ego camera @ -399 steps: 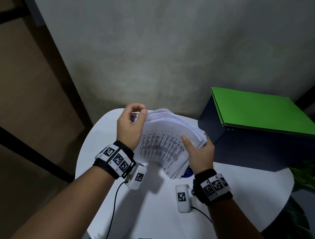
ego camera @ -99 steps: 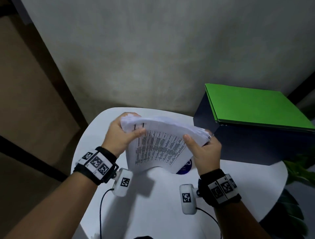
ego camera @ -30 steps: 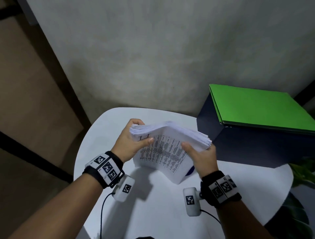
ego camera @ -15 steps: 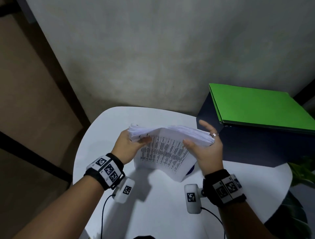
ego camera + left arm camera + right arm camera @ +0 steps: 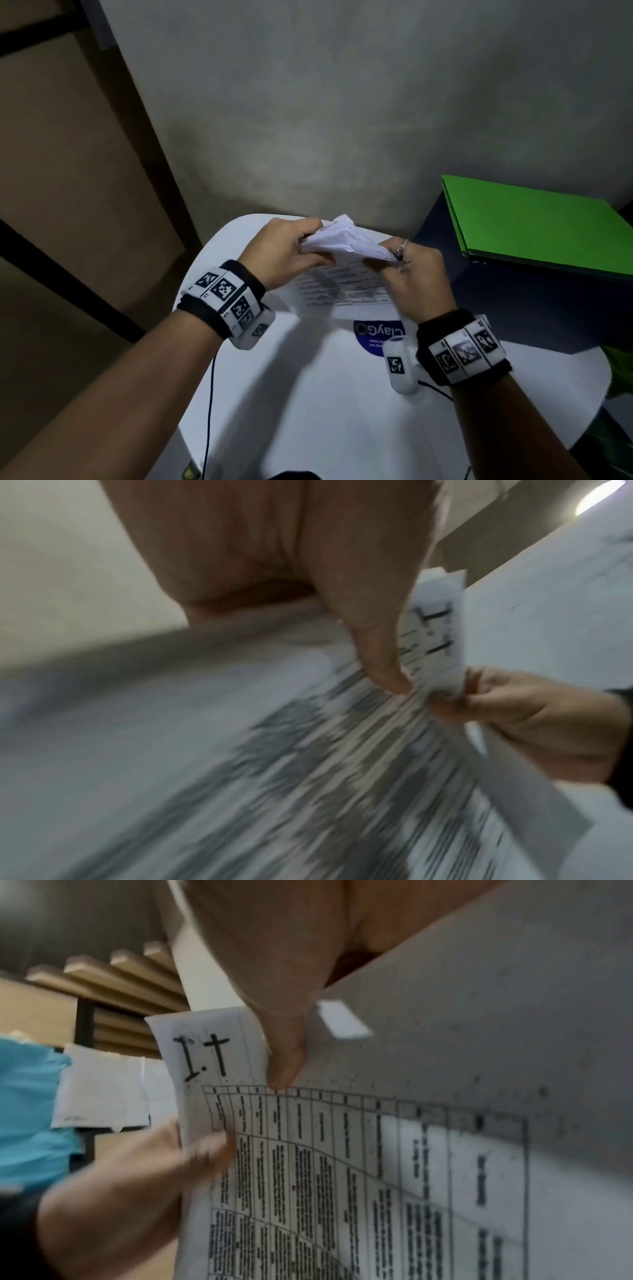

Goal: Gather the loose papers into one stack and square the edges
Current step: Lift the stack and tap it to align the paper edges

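Observation:
A thick stack of printed papers (image 5: 346, 274) stands on edge over the round white table (image 5: 308, 394), its lower edge near the tabletop. My left hand (image 5: 287, 251) grips the stack's upper left corner, thumb on the printed front sheet. My right hand (image 5: 411, 274) grips the upper right side, a ring on one finger. In the left wrist view my left thumb pinches the front sheet (image 5: 431, 631), blurred by motion. The right wrist view shows the table-printed front page (image 5: 342, 1164) marked "1.1", with my right thumb on it and my left hand (image 5: 137, 1191) on its far corner.
A dark blue box (image 5: 513, 301) with a green folder (image 5: 534, 222) on top stands at the table's right, close to my right hand. A blue round sticker (image 5: 376, 337) lies on the table under the stack. Grey wall behind; green leaves (image 5: 620, 370) at the right edge.
Both hands came closer together at the top of the stack and tipped it lower towards the table. The right hand's fingers, spread half a second ago, now curl over the top edge.

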